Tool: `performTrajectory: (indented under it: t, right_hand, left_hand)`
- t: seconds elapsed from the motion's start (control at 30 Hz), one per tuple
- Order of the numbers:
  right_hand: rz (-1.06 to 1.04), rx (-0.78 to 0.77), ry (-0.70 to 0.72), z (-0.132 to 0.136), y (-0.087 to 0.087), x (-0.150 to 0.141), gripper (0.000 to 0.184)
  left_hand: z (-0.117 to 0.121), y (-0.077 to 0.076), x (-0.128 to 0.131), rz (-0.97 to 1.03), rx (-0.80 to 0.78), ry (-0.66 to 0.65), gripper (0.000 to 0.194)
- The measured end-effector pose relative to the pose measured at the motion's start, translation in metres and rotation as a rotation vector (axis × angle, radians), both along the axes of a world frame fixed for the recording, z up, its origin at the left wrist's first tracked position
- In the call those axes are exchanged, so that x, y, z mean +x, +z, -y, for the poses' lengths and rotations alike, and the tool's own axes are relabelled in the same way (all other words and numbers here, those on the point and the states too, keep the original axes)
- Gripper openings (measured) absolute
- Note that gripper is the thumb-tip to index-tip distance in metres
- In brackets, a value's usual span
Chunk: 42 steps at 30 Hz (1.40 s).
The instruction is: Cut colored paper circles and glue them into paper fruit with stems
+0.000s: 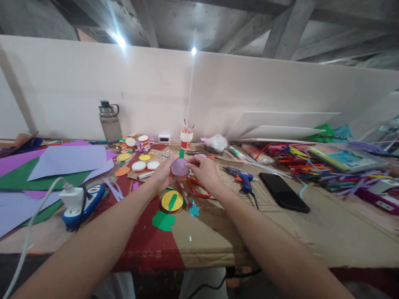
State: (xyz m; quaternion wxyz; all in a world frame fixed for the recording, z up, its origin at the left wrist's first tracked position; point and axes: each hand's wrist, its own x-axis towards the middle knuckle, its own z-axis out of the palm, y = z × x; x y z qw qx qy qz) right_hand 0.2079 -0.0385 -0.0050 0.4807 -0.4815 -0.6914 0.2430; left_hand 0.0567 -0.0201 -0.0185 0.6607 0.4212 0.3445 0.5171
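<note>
Purple disc (180,167) in front of the paper cup (186,141), left hand (162,171) and right hand (202,168) gripping the disc's edges, red loop (202,195) and yellow disc (166,201) crowding the cup's near side, glue gun (246,182) and phone (283,193) rightward, bottle (110,128) leftward

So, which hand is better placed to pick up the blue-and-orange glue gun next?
Probably the right hand: it is nearer the glue gun, while the left hand is farther away. Both are at the round lilac piece, though.
</note>
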Motion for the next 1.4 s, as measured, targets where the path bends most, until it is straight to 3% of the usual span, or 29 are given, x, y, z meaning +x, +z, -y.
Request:
performTrajectory:
  t: [0.23, 0.33, 0.57, 0.73, 0.93, 1.2, 1.4]
  right_hand:
    - [0.062, 0.069, -0.048, 0.000, -0.001, 0.001, 0.007]
    - [0.121, 0.108, -0.089, 0.001, -0.001, 0.001, 0.005]
    - [0.289, 0.260, -0.158, 0.003, 0.000, 0.002, 0.003]
    - [0.187, 0.175, -0.156, -0.004, -0.009, 0.001, 0.017]
    - [0.057, 0.120, -0.036, -0.010, -0.012, 0.002, 0.022]
    - [-0.180, -0.199, 0.176, -0.012, -0.013, 0.000, 0.017]
    - [-0.138, -0.164, 0.096, -0.011, -0.016, -0.001, 0.010]
  left_hand:
    - [-0.003, -0.005, -0.004, -0.018, 0.130, -0.131, 0.031]
    - [-0.002, -0.005, -0.005, -0.045, 0.174, -0.194, 0.041]
    - [0.000, -0.004, -0.003, -0.035, 0.207, -0.189, 0.048]
    - [-0.003, -0.006, -0.004, -0.054, 0.216, -0.182, 0.048]
    - [-0.006, -0.006, -0.004, -0.059, 0.225, -0.157, 0.044]
    - [-0.003, -0.003, -0.004, 0.003, 0.188, -0.129, 0.029]
    - [-0.004, -0.005, -0.001, -0.060, 0.169, -0.089, 0.035]
